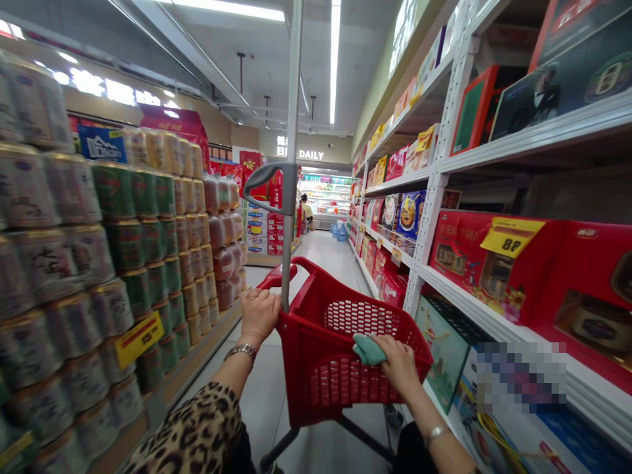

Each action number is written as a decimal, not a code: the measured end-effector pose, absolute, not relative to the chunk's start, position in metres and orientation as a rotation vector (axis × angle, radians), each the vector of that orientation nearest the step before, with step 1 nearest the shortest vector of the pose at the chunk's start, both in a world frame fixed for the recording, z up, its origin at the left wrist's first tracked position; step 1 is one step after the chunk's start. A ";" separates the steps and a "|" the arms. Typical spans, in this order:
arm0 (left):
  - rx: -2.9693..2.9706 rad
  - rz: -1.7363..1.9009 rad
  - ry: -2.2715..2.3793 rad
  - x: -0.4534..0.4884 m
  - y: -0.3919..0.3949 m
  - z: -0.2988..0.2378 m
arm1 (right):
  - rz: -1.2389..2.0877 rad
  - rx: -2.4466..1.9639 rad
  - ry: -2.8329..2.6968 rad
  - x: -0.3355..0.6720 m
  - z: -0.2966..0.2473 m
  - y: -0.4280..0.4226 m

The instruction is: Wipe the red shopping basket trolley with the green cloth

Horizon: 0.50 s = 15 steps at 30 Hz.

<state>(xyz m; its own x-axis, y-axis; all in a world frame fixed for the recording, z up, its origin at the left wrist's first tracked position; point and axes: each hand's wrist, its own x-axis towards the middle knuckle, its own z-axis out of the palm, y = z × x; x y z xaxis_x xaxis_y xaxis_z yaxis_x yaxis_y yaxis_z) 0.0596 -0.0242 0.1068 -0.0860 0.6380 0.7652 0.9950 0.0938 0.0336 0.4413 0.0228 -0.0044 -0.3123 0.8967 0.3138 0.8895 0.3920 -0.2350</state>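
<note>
A red plastic shopping cart (340,368) with perforated sides stands right in front of me. My left hand (260,311) is closed over its red frame at the left corner, beside the foot of an upright metal pole (295,99). A grey loop handle (266,187) is fixed partway up that pole. On the cart's near right side, my right hand (399,365) grips a crumpled green cloth (368,349) against the rim. Part of the cloth is hidden under the fingers.
Stacked can packs (54,257) line the left, with a yellow price tag (140,338) on them. White shelves (538,145) carrying red gift boxes (486,257) run close along the right. The aisle floor (323,260) leads to blue water jugs (342,232) and a person (307,210) farther off.
</note>
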 end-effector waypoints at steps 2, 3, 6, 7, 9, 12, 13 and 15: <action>-1.621 -0.775 -1.784 0.057 -0.024 0.108 | 0.014 -1.570 -2.253 0.443 -0.003 0.022; -1.628 -0.771 -1.783 0.055 -0.024 0.108 | 0.012 -1.585 -2.249 0.444 -0.001 0.021; -1.639 -0.750 -1.803 0.050 -0.022 0.111 | 0.032 -1.616 -2.242 0.450 0.002 0.019; -1.643 -0.741 -1.816 0.048 -0.021 0.112 | 0.045 -1.623 -2.239 0.453 0.002 0.018; -1.657 -0.720 -1.837 0.044 -0.019 0.114 | 0.064 -1.645 -2.220 0.459 0.003 0.018; -1.678 -0.671 -1.854 0.039 -0.017 0.119 | 0.063 -1.655 -2.194 0.465 0.002 0.018; -1.684 -0.647 -1.869 0.038 -0.016 0.121 | 0.058 -1.653 -2.191 0.465 0.001 0.019; -1.697 -0.597 -1.910 0.035 -0.015 0.124 | 0.048 -1.647 -2.195 0.465 -0.001 0.021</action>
